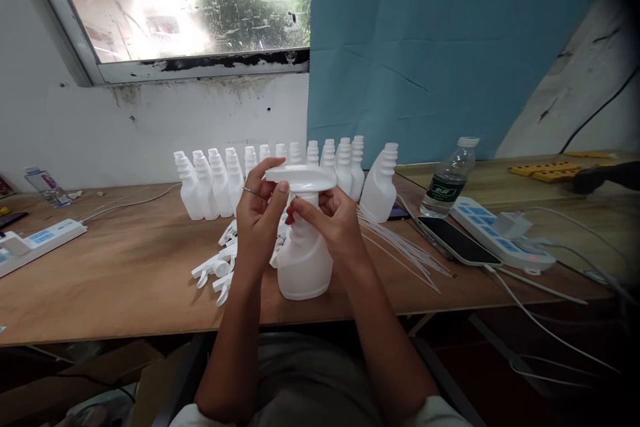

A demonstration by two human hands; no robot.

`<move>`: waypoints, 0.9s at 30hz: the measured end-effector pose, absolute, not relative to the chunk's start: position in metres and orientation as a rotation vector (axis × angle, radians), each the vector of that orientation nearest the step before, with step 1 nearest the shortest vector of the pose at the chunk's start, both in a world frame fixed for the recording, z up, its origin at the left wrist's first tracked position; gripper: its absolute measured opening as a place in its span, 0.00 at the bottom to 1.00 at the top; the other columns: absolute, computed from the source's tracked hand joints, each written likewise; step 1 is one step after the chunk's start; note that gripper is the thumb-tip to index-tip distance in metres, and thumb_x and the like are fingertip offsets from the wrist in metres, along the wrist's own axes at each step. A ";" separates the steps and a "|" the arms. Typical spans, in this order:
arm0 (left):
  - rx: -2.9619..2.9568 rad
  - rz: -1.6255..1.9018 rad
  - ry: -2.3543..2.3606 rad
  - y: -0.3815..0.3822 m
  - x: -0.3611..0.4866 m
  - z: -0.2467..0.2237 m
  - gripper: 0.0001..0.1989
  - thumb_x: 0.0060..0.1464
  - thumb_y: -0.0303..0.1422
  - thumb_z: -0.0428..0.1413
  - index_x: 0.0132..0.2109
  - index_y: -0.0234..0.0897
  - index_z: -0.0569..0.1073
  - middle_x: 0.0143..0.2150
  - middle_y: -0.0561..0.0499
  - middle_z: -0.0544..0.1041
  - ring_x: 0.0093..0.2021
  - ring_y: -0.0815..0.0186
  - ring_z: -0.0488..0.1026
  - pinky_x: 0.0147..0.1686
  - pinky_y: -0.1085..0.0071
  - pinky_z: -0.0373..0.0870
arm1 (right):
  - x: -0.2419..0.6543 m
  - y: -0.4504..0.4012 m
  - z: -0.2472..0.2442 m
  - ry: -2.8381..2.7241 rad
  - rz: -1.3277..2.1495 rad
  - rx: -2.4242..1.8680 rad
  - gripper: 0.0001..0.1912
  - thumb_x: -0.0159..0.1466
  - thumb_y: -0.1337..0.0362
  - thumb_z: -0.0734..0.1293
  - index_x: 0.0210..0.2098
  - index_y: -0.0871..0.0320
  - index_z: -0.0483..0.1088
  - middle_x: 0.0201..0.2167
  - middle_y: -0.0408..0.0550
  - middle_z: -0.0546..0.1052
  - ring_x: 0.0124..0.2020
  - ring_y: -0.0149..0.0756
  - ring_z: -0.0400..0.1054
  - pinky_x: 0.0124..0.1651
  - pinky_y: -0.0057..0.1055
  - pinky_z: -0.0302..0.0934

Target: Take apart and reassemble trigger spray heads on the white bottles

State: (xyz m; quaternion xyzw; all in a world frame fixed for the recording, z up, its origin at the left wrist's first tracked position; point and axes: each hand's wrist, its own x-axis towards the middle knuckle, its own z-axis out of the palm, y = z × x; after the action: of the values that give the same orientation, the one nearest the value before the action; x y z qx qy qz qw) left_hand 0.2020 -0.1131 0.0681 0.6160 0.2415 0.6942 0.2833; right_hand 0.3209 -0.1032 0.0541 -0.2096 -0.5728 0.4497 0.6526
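Note:
A white spray bottle (305, 270) stands upright near the table's front edge, with a white trigger spray head (305, 177) on its neck. My left hand (261, 210) grips the nozzle end of the spray head between fingers and thumb. At the collar just below it, my right hand (341, 221) is closed around the neck; some of its fingers are hidden behind the bottle. Loose trigger spray heads (220, 265) lie in a pile beside my left forearm. Thin white dip tubes (405, 247) are spread to the right of the bottle.
Several white bottles without spray heads (217, 180) stand in a row at the back, one (381, 183) apart at the right. A water bottle (449, 177), a phone (459, 240) and a power strip (500, 233) sit at right. Another power strip (55, 237) lies at left.

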 end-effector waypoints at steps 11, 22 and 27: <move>1.698 1.443 0.940 -0.138 0.180 -0.023 0.30 0.56 0.39 0.59 0.62 0.43 0.60 0.61 0.41 0.68 0.56 0.57 0.69 0.53 0.58 0.70 | 0.343 -0.090 0.065 -1.608 1.332 -0.413 0.15 0.53 0.64 0.73 0.40 0.57 0.73 0.27 0.39 0.72 0.28 0.29 0.67 0.33 0.28 0.64; 1.455 1.299 0.857 -0.143 0.188 -0.057 0.29 0.53 0.38 0.61 0.60 0.40 0.63 0.59 0.45 0.70 0.59 0.56 0.68 0.57 0.61 0.67 | 0.340 -0.094 0.068 -1.660 1.290 -0.382 0.06 0.54 0.67 0.68 0.33 0.59 0.72 0.29 0.42 0.69 0.29 0.28 0.61 0.33 0.27 0.59; 1.562 1.294 0.942 -0.144 0.186 -0.043 0.28 0.50 0.38 0.64 0.56 0.37 0.66 0.54 0.45 0.74 0.54 0.57 0.71 0.55 0.62 0.69 | 0.342 -0.096 0.064 -1.687 1.258 -0.383 0.08 0.54 0.64 0.68 0.35 0.59 0.71 0.28 0.44 0.71 0.32 0.33 0.66 0.38 0.32 0.62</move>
State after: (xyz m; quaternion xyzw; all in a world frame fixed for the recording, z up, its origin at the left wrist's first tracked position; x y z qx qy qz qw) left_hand 0.1859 -0.1438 -0.0435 0.6283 0.3786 0.5202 0.4373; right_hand 0.3423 -0.0957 0.0643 -0.1569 -0.6916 0.5158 0.4806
